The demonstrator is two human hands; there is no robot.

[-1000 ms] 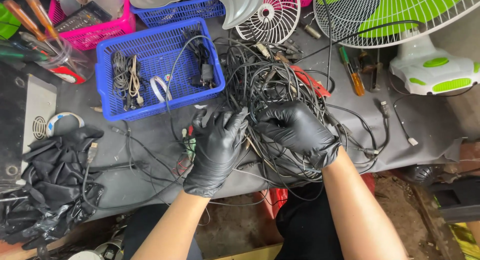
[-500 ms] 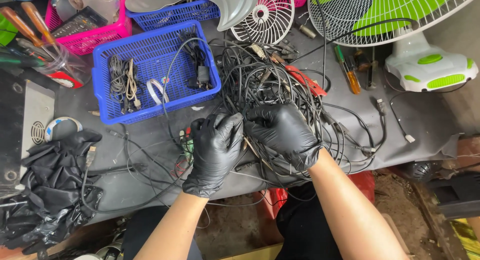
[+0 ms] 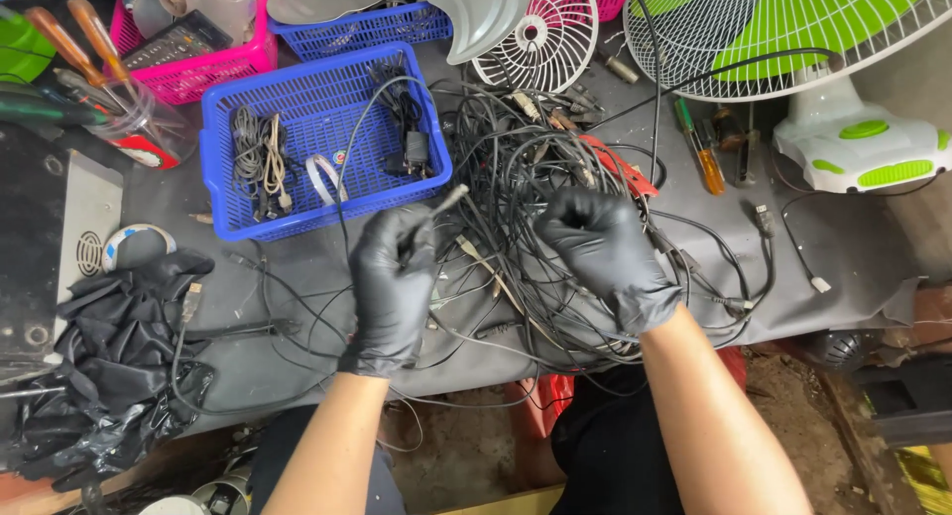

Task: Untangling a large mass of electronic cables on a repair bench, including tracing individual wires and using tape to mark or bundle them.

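My left hand [image 3: 395, 277], gloved in black, was curled around a thin cable [image 3: 436, 206] whose plug end stuck up past my fingers. My right hand [image 3: 602, 249] was closed in a fist on strands of the tangled wires [image 3: 526, 178] piled on the grey table [image 3: 853, 247], just beside the blue basket [image 3: 322, 143].

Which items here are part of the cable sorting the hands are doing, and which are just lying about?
In hand:
left hand gripping a thin black cable
right hand closed in the tangled cable pile
blue basket holding coiled cables

Lying about:
green fan
pink basket
screwdrivers
black plastic bag
small white fan grille
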